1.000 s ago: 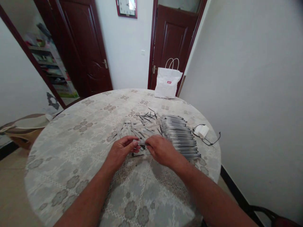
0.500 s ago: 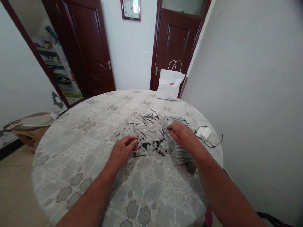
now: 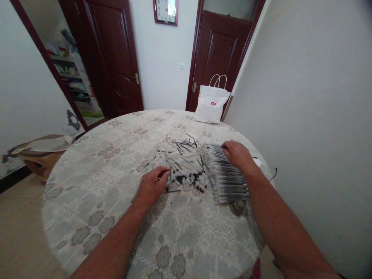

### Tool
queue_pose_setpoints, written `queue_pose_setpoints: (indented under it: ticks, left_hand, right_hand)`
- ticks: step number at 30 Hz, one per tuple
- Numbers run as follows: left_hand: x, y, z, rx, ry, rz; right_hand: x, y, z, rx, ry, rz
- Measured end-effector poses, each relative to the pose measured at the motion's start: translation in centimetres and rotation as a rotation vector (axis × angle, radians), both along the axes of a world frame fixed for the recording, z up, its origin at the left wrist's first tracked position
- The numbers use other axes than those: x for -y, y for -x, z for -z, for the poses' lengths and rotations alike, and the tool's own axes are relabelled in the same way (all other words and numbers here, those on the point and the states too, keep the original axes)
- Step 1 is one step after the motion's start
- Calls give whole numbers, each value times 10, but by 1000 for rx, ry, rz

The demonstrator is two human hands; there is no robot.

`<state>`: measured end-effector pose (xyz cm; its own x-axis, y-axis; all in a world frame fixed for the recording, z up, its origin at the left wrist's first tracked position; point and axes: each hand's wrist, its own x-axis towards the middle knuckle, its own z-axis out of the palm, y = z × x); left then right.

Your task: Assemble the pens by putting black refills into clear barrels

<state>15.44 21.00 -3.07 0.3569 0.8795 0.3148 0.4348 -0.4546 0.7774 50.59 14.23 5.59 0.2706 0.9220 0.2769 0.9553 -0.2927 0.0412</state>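
A loose heap of clear pen barrels and thin black refills [image 3: 178,159] lies in the middle of a round table [image 3: 95,186]. Small black caps [image 3: 190,179] are scattered at its near edge. To the right runs a neat row of assembled pens [image 3: 226,174]. My left hand [image 3: 151,186] rests at the heap's near left edge, fingers curled on a thin pen part. My right hand [image 3: 236,154] lies on the far end of the pen row, fingers bent; whether it holds a pen I cannot tell.
A white paper bag [image 3: 211,104] stands at the table's far edge against a dark door. A black cable [image 3: 273,175] shows by the right edge, near the wall. A brown stool or basket [image 3: 40,153] sits on the floor left.
My right hand left the heap beside my left hand and moved right and away, onto the far end of the pen row. My left hand stayed put. The view shifted slightly.
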Motion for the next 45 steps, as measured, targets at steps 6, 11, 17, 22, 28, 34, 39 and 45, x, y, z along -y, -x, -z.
queue_pose_setpoints:
  ticks: [6, 11, 17, 22, 28, 34, 39, 45]
  left_hand:
    - [-3, 1, 5, -52, -80, -21]
    - [-5, 3, 3, -62, -76, -62]
    - [-9, 4, 6, -65, -101, -95]
    - [-13, 7, 10, -43, -91, -141]
    - [-15, 7, 13, -31, -84, -129]
    - [-14, 6, 13, -88, -103, -117]
    - [-15, 6, 13, -118, -125, -108]
    - [-13, 5, 11, -150, -116, -77]
  right_hand:
    - [-9, 0, 10, 34, 123, 35]
    - [-19, 0, 14, 42, 145, 26]
    - [-19, 2, 12, 59, 107, 46]
    - [-4, 37, 7, 19, -53, -53]
    - [6, 122, 25, -127, 123, -280]
    - [-7, 168, 67, -102, 136, -230]
    - [-13, 172, 81, -120, 121, -194]
    - [-9, 173, 80, -127, 128, -201]
